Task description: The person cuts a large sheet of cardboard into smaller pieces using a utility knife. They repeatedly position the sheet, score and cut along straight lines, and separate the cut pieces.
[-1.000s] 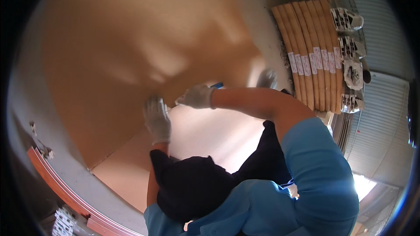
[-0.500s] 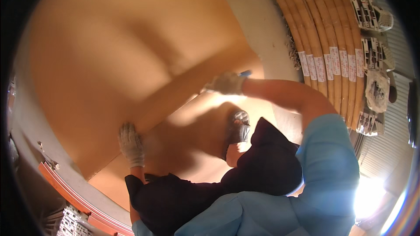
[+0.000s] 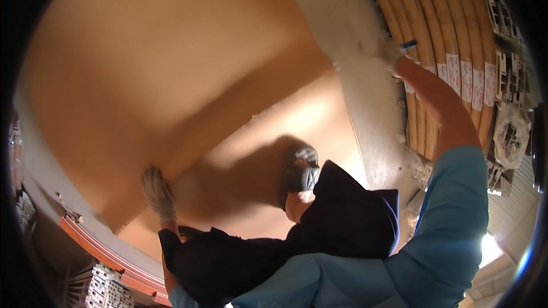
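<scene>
A large tan sheet (image 3: pixel 171 40) lies flat on the floor. A straight seam runs diagonally across it, with a nearer tan section (image 3: pixel 319 120) on my side. My left hand (image 3: pixel 157 194), in a pale work glove, rests flat across the seam near its left end, fingers stretched out. My right hand (image 3: pixel 391 57), also gloved, is out past the sheet's right edge, above the concrete beside wrapped brown bundles. It is closed round a slim blue tool (image 3: pixel 409 44); only the blue end shows, so its exact kind is unclear.
Long brown-wrapped bundles (image 3: pixel 451 34) lie at the right, with white slotted profiles (image 3: pixel 508 74) beyond them. Red-brown strips (image 3: pixel 103 251) and more white profiles (image 3: pixel 105 291) are at the lower left. My sandalled foot (image 3: pixel 302 168) stands on the nearer section.
My right hand, with the blue tool, has swung from above the seam out to the right and farther away, beyond the sheet's edge. My left hand stays pressed near the seam.
</scene>
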A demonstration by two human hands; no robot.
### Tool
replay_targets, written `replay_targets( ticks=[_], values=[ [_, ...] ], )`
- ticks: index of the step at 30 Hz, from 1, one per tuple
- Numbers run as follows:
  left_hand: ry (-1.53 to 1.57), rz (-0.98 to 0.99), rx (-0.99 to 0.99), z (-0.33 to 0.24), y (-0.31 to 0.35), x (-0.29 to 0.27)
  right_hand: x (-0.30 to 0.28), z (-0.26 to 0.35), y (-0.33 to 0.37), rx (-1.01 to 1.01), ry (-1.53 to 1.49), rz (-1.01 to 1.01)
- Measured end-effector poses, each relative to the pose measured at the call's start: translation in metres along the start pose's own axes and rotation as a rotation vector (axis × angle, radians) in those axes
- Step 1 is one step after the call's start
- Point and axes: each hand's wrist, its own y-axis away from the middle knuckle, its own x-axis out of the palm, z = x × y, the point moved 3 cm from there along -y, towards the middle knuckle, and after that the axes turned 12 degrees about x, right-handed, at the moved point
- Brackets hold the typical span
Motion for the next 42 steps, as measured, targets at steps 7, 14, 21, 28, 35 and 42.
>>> replay_targets(
  ticks=[7,14,21,28,35,42],
  values=[
    [-0.027,-0.006,0.001,0.007,0.008,0.006,-0.031,-0.047,-0.024,-0.114,0.098,-0.484],
    [0.070,0.001,-0.030,0.007,0.003,-0.001,0.058,0.108,0.004,-0.146,-0.515,0.197],
    [0.081,-0.053,-0.040,-0.012,-0.002,-0.028,-0.021,0.091,0.066,-0.235,-0.744,0.313],
    [-0.033,-0.229,-0.088,-0.009,-0.004,-0.046,-0.125,0.090,0.128,-0.523,-0.838,0.091],
    [-0.215,-0.206,-0.230,0.048,0.019,-0.105,-0.153,0.111,0.151,-0.727,-0.748,0.019],
    [-0.319,-0.337,-0.173,0.078,-0.020,-0.185,-0.113,0.103,0.138,-0.634,-0.924,-0.422]
  ],
)
